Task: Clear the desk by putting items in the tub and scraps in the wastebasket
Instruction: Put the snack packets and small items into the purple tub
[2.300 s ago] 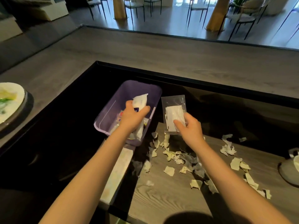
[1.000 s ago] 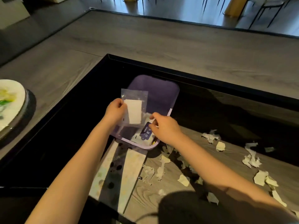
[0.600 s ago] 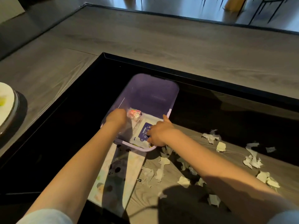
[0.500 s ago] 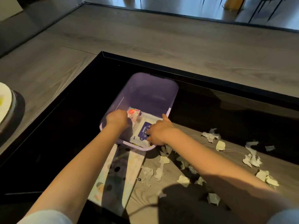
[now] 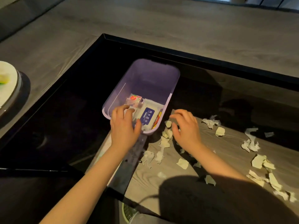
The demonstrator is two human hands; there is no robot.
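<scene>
L hand [image 5: 124,126], R hand [image 5: 186,128] pulled back from tub [image 5: 155,73], both relaxed, empty. Wipes pack [image 5: 146,116] inside; scraps [image 5: 165,138] strewn right of tub.

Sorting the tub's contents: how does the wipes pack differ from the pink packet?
The wipes pack is larger, white with a blue label; the pink packet is small, with red print. The pack lies nearer the near rim, the packet behind it. Both lie inside the purple tub.
</scene>
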